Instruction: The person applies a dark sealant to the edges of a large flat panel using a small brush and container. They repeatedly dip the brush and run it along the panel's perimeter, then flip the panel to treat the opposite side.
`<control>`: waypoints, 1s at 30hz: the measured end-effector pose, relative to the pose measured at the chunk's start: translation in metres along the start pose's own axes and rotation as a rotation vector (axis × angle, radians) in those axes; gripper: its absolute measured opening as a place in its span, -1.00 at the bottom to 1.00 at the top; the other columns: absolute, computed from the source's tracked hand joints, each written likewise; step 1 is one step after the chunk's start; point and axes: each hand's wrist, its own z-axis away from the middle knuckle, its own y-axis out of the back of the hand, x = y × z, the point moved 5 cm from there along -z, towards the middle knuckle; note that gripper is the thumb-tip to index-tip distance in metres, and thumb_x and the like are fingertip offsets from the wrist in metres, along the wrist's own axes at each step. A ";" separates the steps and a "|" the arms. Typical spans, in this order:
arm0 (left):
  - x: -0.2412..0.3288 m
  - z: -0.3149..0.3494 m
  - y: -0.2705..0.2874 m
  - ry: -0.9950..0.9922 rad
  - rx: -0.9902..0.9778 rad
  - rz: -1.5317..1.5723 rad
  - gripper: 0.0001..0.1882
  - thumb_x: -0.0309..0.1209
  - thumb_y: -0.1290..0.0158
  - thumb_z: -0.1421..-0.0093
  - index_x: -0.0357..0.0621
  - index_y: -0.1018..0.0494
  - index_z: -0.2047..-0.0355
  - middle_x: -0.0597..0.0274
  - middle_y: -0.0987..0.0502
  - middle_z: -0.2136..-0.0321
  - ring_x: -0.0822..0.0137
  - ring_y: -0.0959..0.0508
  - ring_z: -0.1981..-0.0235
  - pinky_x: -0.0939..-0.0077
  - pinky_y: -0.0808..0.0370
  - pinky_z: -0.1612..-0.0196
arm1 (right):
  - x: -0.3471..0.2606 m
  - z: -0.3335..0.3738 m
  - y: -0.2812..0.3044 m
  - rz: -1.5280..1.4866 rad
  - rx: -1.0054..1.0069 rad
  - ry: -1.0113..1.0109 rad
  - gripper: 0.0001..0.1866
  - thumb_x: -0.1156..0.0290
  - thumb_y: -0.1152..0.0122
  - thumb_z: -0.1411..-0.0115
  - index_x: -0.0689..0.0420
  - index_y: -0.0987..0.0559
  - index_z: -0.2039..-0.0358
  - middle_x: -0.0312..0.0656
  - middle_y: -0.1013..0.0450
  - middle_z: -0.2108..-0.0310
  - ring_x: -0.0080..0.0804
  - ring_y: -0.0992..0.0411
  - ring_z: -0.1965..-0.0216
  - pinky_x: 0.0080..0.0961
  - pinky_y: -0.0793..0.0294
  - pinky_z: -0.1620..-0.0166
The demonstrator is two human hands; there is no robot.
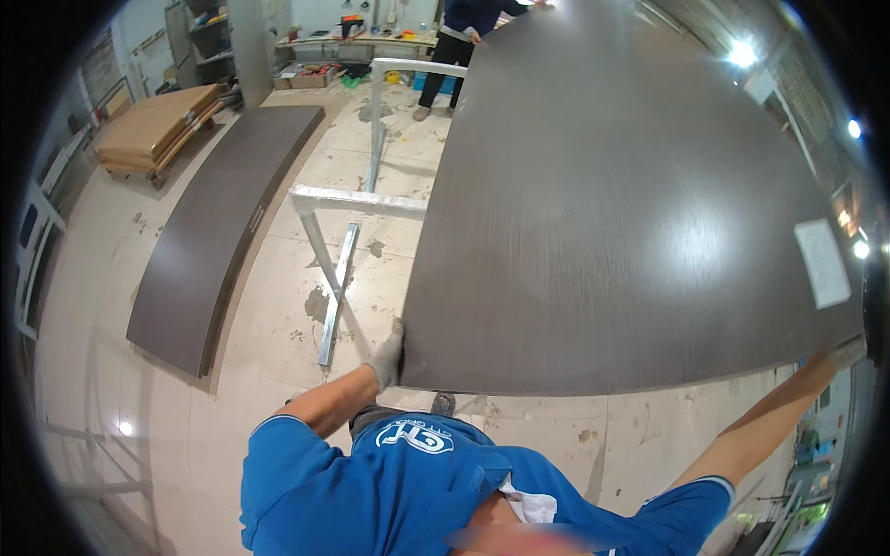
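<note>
A large dark brown flat panel (575, 232) slants up in front of me and fills the right half of the view. At its near left corner, my left hand (387, 356), in a light grey glove, is closed on the side edge. On the far right, my right hand (847, 353), also gloved, grips the opposite edge close to the near right corner; the panel partly hides its fingers. A white rectangular label (822, 263) is stuck to the panel near that hand.
Metal trestles (362, 200) stand under and left of the panel, with a steel foot bar (338, 295) on the floor. More dark panels (222, 222) lie stacked at left, beside a cardboard-covered stack (158, 127). A co-worker (454, 46) stands at the panel's far end, before a workbench (357, 40).
</note>
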 end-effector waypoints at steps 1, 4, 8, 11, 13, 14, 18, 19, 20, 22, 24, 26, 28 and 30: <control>0.015 0.013 0.015 -0.055 0.041 -0.024 0.02 0.50 0.38 -0.19 -0.01 -0.14 -0.39 0.05 -0.26 -0.33 0.04 -0.31 -0.31 -0.09 -0.28 -0.31 | 0.013 0.044 0.011 -0.010 0.012 -0.174 -0.67 0.15 0.01 -0.30 0.15 -0.55 0.37 -0.11 -0.42 0.37 -0.22 -0.40 0.38 -0.28 -0.40 0.33; 0.063 0.057 0.064 -0.022 0.117 0.013 0.07 0.54 0.25 -0.14 -0.05 -0.15 -0.38 0.06 -0.30 -0.31 0.07 -0.30 -0.30 0.00 -0.34 -0.27 | 0.036 0.203 0.039 -0.059 0.034 -0.702 -0.68 0.17 0.00 -0.30 0.15 -0.55 0.36 -0.12 -0.42 0.37 -0.23 -0.40 0.39 -0.29 -0.40 0.33; 0.115 0.136 0.156 -0.045 0.678 -0.334 0.08 0.53 0.24 -0.16 -0.14 -0.23 -0.34 0.00 -0.36 -0.26 0.08 -0.35 -0.26 0.10 -0.35 -0.23 | 0.006 0.439 0.073 -0.135 -0.007 -1.396 -0.70 0.18 -0.01 -0.29 0.15 -0.55 0.35 -0.13 -0.42 0.38 -0.24 -0.40 0.40 -0.29 -0.40 0.33; 0.137 0.183 0.208 -0.223 0.901 -0.522 0.14 0.55 0.25 -0.14 -0.35 -0.32 -0.25 -0.10 -0.43 -0.19 0.10 -0.41 -0.22 0.25 -0.34 -0.23 | -0.058 0.576 0.093 -0.215 -0.061 -1.872 -0.72 0.20 -0.02 -0.29 0.15 -0.55 0.35 -0.13 -0.43 0.39 -0.24 -0.40 0.41 -0.30 -0.41 0.34; 0.146 0.214 0.246 -0.118 1.061 -0.592 0.17 0.55 0.25 -0.15 -0.46 -0.33 -0.21 -0.14 -0.45 -0.17 0.10 -0.42 -0.21 0.31 -0.32 -0.24 | -0.104 0.639 0.100 -0.260 -0.111 -2.131 -0.72 0.20 -0.03 -0.29 0.15 -0.55 0.34 -0.14 -0.43 0.39 -0.25 -0.40 0.41 -0.30 -0.41 0.34; 0.151 0.226 0.262 -0.116 1.089 -0.607 0.17 0.53 0.24 -0.15 -0.50 -0.33 -0.20 -0.13 -0.45 -0.17 0.10 -0.42 -0.21 0.31 -0.31 -0.25 | -0.124 0.664 0.104 -0.296 -0.119 -2.254 -0.73 0.21 -0.03 -0.29 0.15 -0.55 0.34 -0.14 -0.43 0.40 -0.25 -0.40 0.42 -0.30 -0.41 0.34; 0.143 0.246 0.301 -0.128 1.117 -0.588 0.16 0.49 0.19 -0.17 -0.59 -0.33 -0.17 -0.14 -0.47 -0.15 0.08 -0.43 -0.21 0.31 -0.31 -0.24 | -0.169 0.713 0.107 -0.446 0.004 -2.503 -0.75 0.23 -0.05 -0.28 0.15 -0.55 0.34 -0.15 -0.43 0.41 -0.26 -0.40 0.43 -0.31 -0.41 0.35; 0.137 0.247 0.309 -0.142 1.110 -0.571 0.17 0.50 0.18 -0.17 -0.60 -0.33 -0.16 -0.15 -0.48 -0.14 0.07 -0.44 -0.20 0.31 -0.31 -0.24 | -0.175 0.718 0.108 -0.448 -0.030 -2.530 -0.75 0.23 -0.05 -0.28 0.15 -0.55 0.33 -0.15 -0.43 0.41 -0.26 -0.40 0.43 -0.31 -0.41 0.35; 0.132 0.248 0.310 -0.152 1.131 -0.574 0.17 0.50 0.18 -0.16 -0.61 -0.33 -0.16 -0.16 -0.48 -0.13 0.06 -0.44 -0.20 0.31 -0.32 -0.24 | -0.178 0.722 0.107 -0.445 -0.064 -2.551 -0.75 0.23 -0.05 -0.28 0.15 -0.55 0.33 -0.16 -0.43 0.41 -0.27 -0.40 0.43 -0.32 -0.41 0.35; 0.116 0.247 0.312 -0.118 1.120 -0.540 0.18 0.50 0.17 -0.16 -0.62 -0.32 -0.16 -0.19 -0.46 -0.15 0.04 -0.42 -0.23 0.32 -0.30 -0.25 | -0.182 0.728 0.108 -0.426 -0.137 -2.569 -0.76 0.24 -0.06 -0.28 0.15 -0.55 0.33 -0.16 -0.44 0.41 -0.27 -0.40 0.44 -0.32 -0.41 0.35; 0.108 0.248 0.313 -0.082 1.151 -0.559 0.18 0.49 0.16 -0.16 -0.63 -0.30 -0.17 -0.21 -0.44 -0.17 0.03 -0.39 -0.25 0.33 -0.28 -0.26 | -0.183 0.732 0.108 -0.411 -0.194 -2.580 -0.77 0.25 -0.07 -0.27 0.15 -0.55 0.33 -0.17 -0.44 0.42 -0.28 -0.40 0.44 -0.32 -0.42 0.35; 0.105 0.247 0.313 -0.029 1.234 -0.634 0.18 0.48 0.14 -0.16 -0.64 -0.28 -0.18 -0.23 -0.43 -0.18 0.01 -0.36 -0.28 0.33 -0.27 -0.27 | -0.181 0.737 0.108 -0.401 -0.237 -2.582 -0.78 0.26 -0.07 -0.27 0.15 -0.55 0.32 -0.17 -0.44 0.42 -0.28 -0.40 0.45 -0.33 -0.42 0.35; 0.105 0.243 0.310 -0.088 1.198 -0.653 0.16 0.47 0.14 -0.17 -0.63 -0.28 -0.18 -0.27 -0.39 -0.21 0.01 -0.31 -0.32 0.34 -0.24 -0.29 | -0.174 0.743 0.110 -0.384 -0.312 -2.585 -0.79 0.27 -0.08 -0.27 0.15 -0.54 0.32 -0.18 -0.44 0.43 -0.29 -0.40 0.45 -0.33 -0.42 0.36; 0.104 0.241 0.304 -0.160 1.198 -0.814 0.16 0.49 0.14 -0.15 -0.61 -0.33 -0.15 -0.26 -0.42 -0.18 0.02 -0.35 -0.29 0.34 -0.25 -0.28 | -0.162 0.748 0.115 -0.367 -0.390 -2.571 -0.80 0.28 -0.09 -0.27 0.15 -0.54 0.31 -0.18 -0.44 0.43 -0.29 -0.40 0.46 -0.33 -0.42 0.36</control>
